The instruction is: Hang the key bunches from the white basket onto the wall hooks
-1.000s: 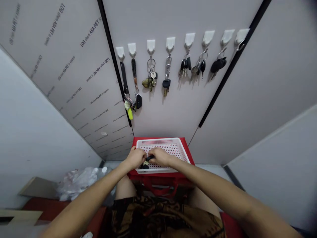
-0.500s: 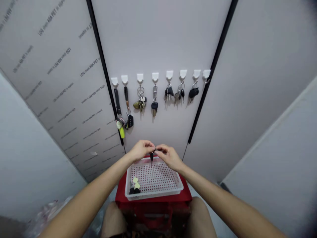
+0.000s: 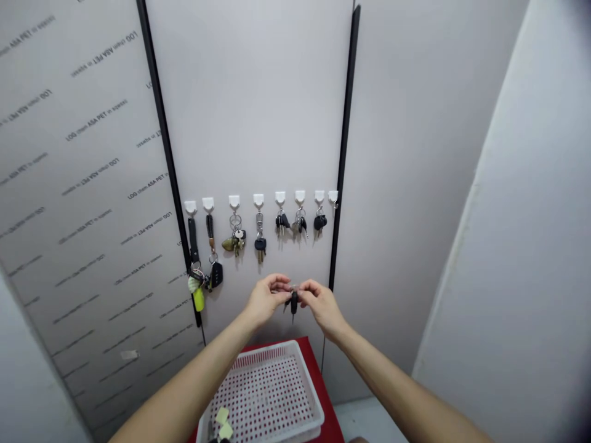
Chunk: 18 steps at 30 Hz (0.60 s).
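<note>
Between my two hands, in front of the white panel, hangs a bunch of keys with black heads on a small ring. My left hand pinches it from the left, thumb and fingers together. From the right side, my right hand pinches it near the ring. Above them is a row of white hooks; the rightmost hook bears nothing. Beside it, black-headed keys hang from the neighbouring hook. Below my hands stands a white plastic basket holding yellow tags and dark keys, partly cut off by the frame.
The basket rests on a red surface. More key bunches hang to the left, among them a brass-coloured one, a black car key fob and a yellow-green tag. Black vertical strips edge the panel.
My view has tilted up and turned to the right. Both hands have lifted the keys from over the basket's far edge to in front of the panel, below the hooks.
</note>
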Tool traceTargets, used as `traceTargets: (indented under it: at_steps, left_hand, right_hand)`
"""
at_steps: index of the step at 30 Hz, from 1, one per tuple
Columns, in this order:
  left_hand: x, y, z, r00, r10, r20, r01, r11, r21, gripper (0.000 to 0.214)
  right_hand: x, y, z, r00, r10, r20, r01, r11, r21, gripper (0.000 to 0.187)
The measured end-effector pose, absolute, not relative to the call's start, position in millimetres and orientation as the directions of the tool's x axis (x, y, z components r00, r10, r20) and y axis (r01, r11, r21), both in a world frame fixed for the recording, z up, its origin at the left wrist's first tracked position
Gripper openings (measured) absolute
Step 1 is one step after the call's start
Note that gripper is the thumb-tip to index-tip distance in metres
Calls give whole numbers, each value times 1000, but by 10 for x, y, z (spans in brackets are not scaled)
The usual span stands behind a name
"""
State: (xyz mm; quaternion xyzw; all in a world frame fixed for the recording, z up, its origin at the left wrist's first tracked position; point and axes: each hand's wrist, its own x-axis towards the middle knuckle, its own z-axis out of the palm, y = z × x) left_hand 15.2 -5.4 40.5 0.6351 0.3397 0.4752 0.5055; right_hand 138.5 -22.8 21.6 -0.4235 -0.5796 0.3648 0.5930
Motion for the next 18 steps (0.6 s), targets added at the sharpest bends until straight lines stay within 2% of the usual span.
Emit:
traceTargets:
  at_steps: [4,7,9,12,15,18]
  left_hand:
    - [193,-24,422,325,887,329,-2,-347,938,28]
    - [212,-26,411,406,866,293,-44,-302,952,24]
    - [230,-35,410,432,866,251,-60,-250,966,19]
    - [261,-38,423,378,897,228,-40,-230,972,10]
    - [293,-25,456,325,909,260,32,-286,958,5]
    - [326,-12,511,320,895,310,158,-373,914,3]
  right_hand:
    - [1460,-242,307,44,925,378,-99,381,-919,10]
    - [1475,-260,329,-18,933,358,-153,351,-924,10]
    - [1476,-264,335,-29,936,351,-151,343,-927,11]
    - [1485,-261,350,-13,933,358,-142,353,-925,10]
    - [1513,-266,384,23,931,365,-133,365,-922,9]
    - [1558,-283,424,3,935,355,-46,355,-934,12]
